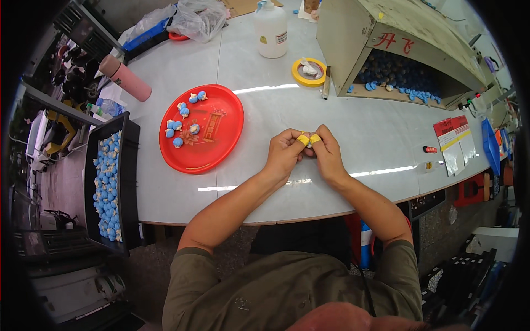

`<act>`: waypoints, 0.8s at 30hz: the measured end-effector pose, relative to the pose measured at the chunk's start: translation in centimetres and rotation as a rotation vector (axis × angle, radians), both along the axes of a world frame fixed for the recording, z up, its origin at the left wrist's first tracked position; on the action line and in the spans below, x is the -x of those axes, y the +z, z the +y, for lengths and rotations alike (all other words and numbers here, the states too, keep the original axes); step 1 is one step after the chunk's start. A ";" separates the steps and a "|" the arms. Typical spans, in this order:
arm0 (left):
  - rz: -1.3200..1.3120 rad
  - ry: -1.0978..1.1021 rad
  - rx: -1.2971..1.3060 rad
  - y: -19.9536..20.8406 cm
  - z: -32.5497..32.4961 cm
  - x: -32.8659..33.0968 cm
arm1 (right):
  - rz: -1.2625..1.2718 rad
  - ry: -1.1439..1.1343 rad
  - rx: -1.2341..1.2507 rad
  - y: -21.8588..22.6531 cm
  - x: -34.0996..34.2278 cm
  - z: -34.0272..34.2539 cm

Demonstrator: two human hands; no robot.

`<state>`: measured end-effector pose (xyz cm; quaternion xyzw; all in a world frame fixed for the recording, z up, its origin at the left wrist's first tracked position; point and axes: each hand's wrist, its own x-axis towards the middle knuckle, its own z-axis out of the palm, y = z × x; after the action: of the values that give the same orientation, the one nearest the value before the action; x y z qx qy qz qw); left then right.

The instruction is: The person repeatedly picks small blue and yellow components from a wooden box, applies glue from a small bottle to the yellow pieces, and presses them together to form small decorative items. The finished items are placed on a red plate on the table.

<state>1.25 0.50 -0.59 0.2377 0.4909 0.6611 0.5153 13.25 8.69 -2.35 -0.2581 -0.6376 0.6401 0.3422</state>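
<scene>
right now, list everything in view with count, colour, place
table: 1, grey, centre
plate: 1, red, left
pieces: about nine, blue and cream, on plate
bin: 1, black, far left
bin pieces: many, blue and cream, inside
flask: 1, pink, back left
bottle: 1, white, back
cabinet: 1, grey, back right
tape: 1, yellow, near cabinet
sheets: uncertain, red-yellow-white, right
clutter: uncounted, mixed, edges
held piece: 1, bluish, centre, mostly hidden
left grip: 1, yellow-wrapped thumb, centre
right grip: 1, yellow-wrapped thumb, centre

The table (254, 118) is bright, with shiny white stripes on its near and far parts. It is dark inside the box (346, 44) at far right. Straight lines bend near the black, round rim.
</scene>
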 end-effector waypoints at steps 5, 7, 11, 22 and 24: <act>0.012 0.001 -0.005 0.1 -0.1 0.0 | 0.006 0.006 0.058 0.2 0.0 -0.2; 0.021 -0.006 -0.007 0.0 0.0 0.0 | -0.017 -0.002 0.008 -0.1 -0.1 0.1; 0.038 -0.009 -0.002 0.0 0.0 0.2 | -0.062 -0.017 -0.059 -0.1 -0.3 0.3; 0.129 0.114 -0.002 1.2 0.7 0.1 | -0.027 0.064 0.266 3.3 -0.4 1.2; 0.064 0.067 -0.005 1.3 0.5 1.0 | -0.026 0.109 0.277 3.7 -0.7 1.7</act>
<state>0.28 0.97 0.68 0.2435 0.5131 0.6713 0.4762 13.92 10.44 1.39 -0.2760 -0.5607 0.7361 0.2598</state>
